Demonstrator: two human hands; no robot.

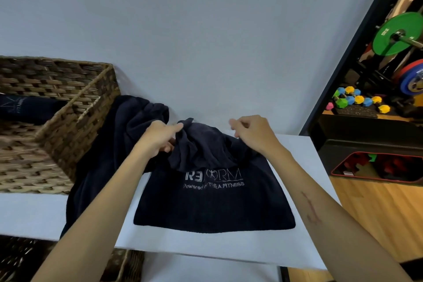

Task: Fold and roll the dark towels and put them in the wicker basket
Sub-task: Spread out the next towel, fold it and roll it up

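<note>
A dark navy towel (212, 204) with white lettering lies on the white tabletop (32, 213) in front of me. Its far end is bunched up and lifted. My left hand (158, 138) pinches that raised far edge on the left. On the right, my right hand (254, 133) grips the same bunched edge. A second dark towel (119, 135) lies crumpled to the left, against the wicker basket (68, 126). Inside the basket lies a rolled dark towel (25, 107).
A pale wall stands right behind the table. The table's right edge drops to a wooden floor with a black and red mat (375, 167). Weight plates (396, 34) and coloured dumbbells (357, 99) stand at the far right. Another wicker basket (123, 265) sits below the table.
</note>
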